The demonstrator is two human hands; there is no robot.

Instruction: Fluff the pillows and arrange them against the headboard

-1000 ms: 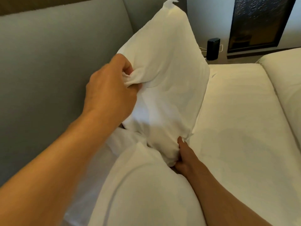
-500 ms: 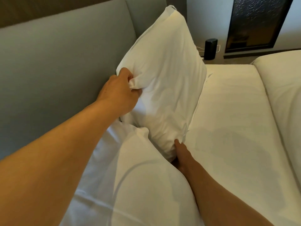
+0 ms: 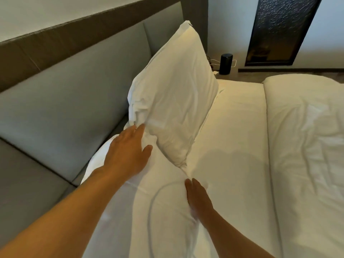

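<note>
A white pillow [image 3: 176,97] stands on end, leaning against the grey padded headboard [image 3: 74,101]. A second white pillow [image 3: 149,211] lies flat in front of it, nearer to me. My left hand [image 3: 128,155] is open, fingers spread, resting on the near pillow with fingertips at the lower left corner of the standing pillow. My right hand [image 3: 197,198] lies flat and open on the near pillow's right edge, just below the standing pillow's bottom corner. Neither hand grips anything.
The white mattress sheet [image 3: 232,146] stretches to the right, with a rumpled white duvet [image 3: 307,136] beyond it. A black cylindrical speaker [image 3: 226,63] with a cable stands on a ledge past the bed. A dark glass panel [image 3: 283,28] is on the far wall.
My left hand has let go of the standing pillow's side and dropped onto the near pillow. My right hand has released the pillow's bottom corner and pulled back. The pillow now stands alone against the headboard.
</note>
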